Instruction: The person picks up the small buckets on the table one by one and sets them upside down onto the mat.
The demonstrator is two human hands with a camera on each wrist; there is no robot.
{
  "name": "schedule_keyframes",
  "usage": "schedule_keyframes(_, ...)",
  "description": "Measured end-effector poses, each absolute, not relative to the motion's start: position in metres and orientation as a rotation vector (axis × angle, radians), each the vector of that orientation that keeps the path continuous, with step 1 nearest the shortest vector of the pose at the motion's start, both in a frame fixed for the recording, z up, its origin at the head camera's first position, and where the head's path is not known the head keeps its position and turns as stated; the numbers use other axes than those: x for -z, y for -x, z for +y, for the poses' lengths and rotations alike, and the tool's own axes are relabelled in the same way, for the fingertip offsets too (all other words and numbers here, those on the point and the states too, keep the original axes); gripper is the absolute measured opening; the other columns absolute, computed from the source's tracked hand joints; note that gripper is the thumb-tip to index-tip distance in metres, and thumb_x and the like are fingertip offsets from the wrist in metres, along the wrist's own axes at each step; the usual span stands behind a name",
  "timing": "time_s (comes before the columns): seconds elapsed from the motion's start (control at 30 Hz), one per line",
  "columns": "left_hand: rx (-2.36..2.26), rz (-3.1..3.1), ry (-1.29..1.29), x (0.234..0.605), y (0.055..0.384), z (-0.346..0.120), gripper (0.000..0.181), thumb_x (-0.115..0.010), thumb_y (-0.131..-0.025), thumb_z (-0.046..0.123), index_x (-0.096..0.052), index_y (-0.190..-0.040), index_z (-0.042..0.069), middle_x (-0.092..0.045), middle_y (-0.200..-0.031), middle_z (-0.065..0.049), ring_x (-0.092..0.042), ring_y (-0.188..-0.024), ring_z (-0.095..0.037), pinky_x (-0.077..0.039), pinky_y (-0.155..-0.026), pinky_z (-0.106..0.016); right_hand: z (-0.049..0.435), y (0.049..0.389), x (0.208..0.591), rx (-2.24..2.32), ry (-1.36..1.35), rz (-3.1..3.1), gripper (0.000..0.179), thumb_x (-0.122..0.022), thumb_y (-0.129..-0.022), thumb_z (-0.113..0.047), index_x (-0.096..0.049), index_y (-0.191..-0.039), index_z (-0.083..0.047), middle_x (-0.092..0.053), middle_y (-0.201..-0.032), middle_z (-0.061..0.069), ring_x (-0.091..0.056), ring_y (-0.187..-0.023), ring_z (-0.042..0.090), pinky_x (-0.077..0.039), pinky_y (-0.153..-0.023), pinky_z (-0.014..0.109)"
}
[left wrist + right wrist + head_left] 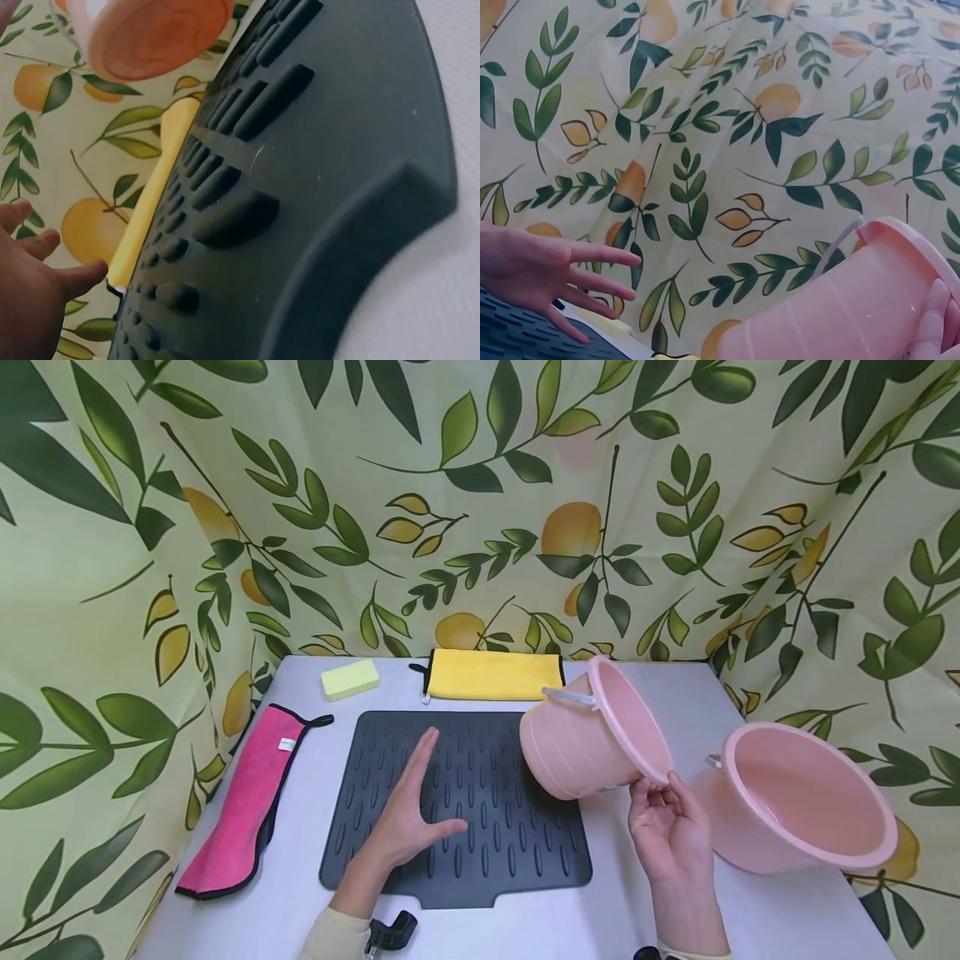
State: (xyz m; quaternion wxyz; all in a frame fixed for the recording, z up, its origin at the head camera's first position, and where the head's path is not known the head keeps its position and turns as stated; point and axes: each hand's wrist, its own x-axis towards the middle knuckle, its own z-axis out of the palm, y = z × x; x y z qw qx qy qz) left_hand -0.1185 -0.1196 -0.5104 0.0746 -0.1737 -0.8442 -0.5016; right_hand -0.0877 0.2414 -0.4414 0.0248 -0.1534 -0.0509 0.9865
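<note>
A small pink bucket (566, 743) hangs tilted over the right side of the dark grey ridged mat (480, 802), its mouth facing right. My right hand (671, 827) pinches the bucket's rim between thumb and fingers. In the right wrist view, fingers (930, 319) lie on the wall of the bucket (832, 307). Above the mat's left half, my left hand (408, 810) is held with its fingers straight and thumb spread, touching nothing. The left wrist view catches the bucket's underside (161, 37) beyond the mat (360, 97).
A larger pink basin (802, 802) stands at the right table edge, close to my right hand. Behind the mat lie a folded yellow cloth (495, 674) and a pale yellow sponge (350, 680). A pink cloth (243, 814) with black edging lies at the left.
</note>
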Motion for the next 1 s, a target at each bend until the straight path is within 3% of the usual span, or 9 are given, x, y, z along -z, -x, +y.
schedule_keyframes(0.27, 1.569, -2.478, 0.566, 0.508, 0.121, -0.117, 0.127, -0.080, -0.078, 0.079, -0.017, -0.176, 0.027, -0.013, -0.182, -0.003, -0.025, -0.161, -0.042, -0.034, -0.120, -0.067, 0.237, 0.085, 0.440, -3.132, 0.324, -0.061, 0.017, -0.052, -0.114, -0.010, -0.054, -0.126, 0.002, -0.058, -0.111, 0.015, -0.065, -0.090, 0.027, -0.063, -0.087, 0.031)
schedule_keyframes(0.57, 1.596, -2.463, 0.566, 0.509, 0.123, -0.116, 0.132, -0.080, -0.076, 0.081, -0.016, -0.176, 0.024, -0.013, -0.182, -0.005, -0.026, -0.161, -0.043, -0.037, -0.119, -0.064, 0.225, 0.083, 0.439, -3.212, 0.250, 0.035, 0.026, -0.050, -0.116, -0.014, -0.048, -0.139, -0.002, -0.056, -0.128, 0.014, -0.066, -0.098, 0.025, -0.059, -0.095, 0.026)
schedule_keyframes(0.8, 1.688, -2.445, 0.548, 0.506, 0.125, -0.111, 0.138, -0.098, -0.071, 0.058, -0.015, -0.176, 0.027, -0.013, -0.182, -0.003, -0.028, -0.158, -0.049, -0.035, -0.120, -0.065, 0.220, 0.083, 0.443, -3.249, 0.220, 0.050, 0.029, -0.043, -0.117, -0.016, -0.041, -0.144, -0.004, -0.052, -0.128, 0.013, -0.063, -0.095, 0.024, -0.059, -0.096, 0.024)
schedule_keyframes(0.9, 1.768, -2.421, 0.550, 0.506, 0.128, -0.108, 0.141, -0.103, -0.068, 0.047, -0.014, -0.176, 0.028, -0.014, -0.181, -0.001, -0.024, -0.161, -0.043, -0.032, -0.123, -0.062, 0.219, 0.082, 0.444, -3.252, 0.252, 0.057, 0.030, -0.042, -0.117, -0.018, -0.040, -0.145, -0.005, -0.051, -0.125, 0.013, -0.061, -0.092, 0.024, -0.058, -0.095, 0.023)
schedule_keyframes(1.0, 1.842, -2.370, 0.570, 0.507, 0.130, -0.106, 0.142, -0.103, -0.068, 0.051, -0.013, -0.176, 0.030, -0.015, -0.181, -0.001, -0.020, -0.164, -0.036, -0.030, -0.125, -0.059, 0.216, 0.081, 0.445, -3.251, 0.281, 0.053, 0.032, -0.045, -0.117, -0.018, -0.039, -0.147, -0.007, -0.051, -0.124, 0.012, -0.060, -0.089, 0.023, -0.057, -0.096, 0.022)
